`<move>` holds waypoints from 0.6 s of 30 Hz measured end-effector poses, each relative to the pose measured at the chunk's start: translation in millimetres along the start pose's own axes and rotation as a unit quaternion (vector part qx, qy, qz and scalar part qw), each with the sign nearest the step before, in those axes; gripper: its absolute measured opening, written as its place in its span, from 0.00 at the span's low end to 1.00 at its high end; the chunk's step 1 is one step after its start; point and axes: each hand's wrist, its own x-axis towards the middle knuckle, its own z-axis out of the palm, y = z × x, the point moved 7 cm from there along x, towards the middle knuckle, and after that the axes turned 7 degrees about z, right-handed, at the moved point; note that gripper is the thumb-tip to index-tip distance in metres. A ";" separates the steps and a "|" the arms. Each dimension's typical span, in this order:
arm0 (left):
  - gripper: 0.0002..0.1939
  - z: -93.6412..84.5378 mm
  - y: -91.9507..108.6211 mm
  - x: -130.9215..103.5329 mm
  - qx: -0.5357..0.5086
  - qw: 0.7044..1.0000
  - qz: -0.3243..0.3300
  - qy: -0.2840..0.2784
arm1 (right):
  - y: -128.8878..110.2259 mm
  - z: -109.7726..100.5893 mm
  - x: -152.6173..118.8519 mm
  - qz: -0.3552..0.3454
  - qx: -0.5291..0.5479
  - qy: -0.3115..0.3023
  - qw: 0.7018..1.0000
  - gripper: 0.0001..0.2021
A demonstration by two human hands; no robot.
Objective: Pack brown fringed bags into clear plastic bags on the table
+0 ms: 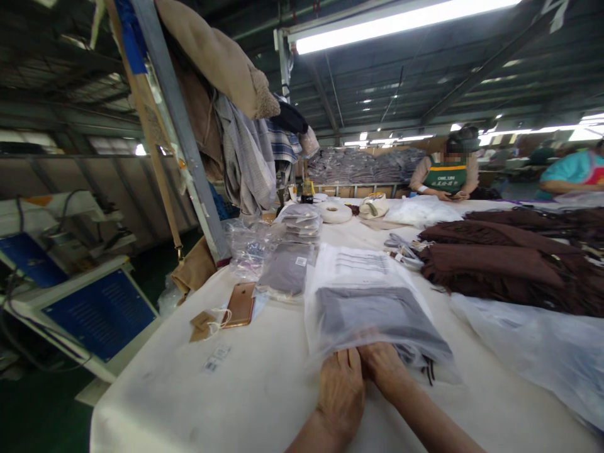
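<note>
A clear plastic bag (406, 274) with folded grey cloth (372, 311) inside lies flat on the white-covered bench (226, 402), directly ahead of both hands. The left grip (343, 384) touches the bag's near edge with bent fingers; the right grip (380, 362), just beside it, reaches to the same edge, its fingertips blurred behind the film. Whether either pinches the plastic, I cannot tell.

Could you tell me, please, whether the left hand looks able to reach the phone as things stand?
Probably yes: the white tablecloth lies flat between the left hand and the phone, though the hand would first have to leave the edge of the plastic bag.
</note>
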 end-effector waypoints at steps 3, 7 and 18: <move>0.21 -5.6 -10.6 -7.2 0.004 1.000 0.003 0.023 | 0.0 -7.6 5.6 0.002 -0.001 -0.017 1.000 0.19; 0.22 -19.4 -40.3 -21.4 0.041 0.993 -0.002 0.110 | 0.9 -12.5 10.2 0.008 -0.007 -0.031 0.999 0.19; 0.25 -25.9 -53.2 -32.0 0.217 0.976 -0.009 -0.027 | 2.5 -17.3 18.1 0.013 -0.016 -0.100 0.995 0.16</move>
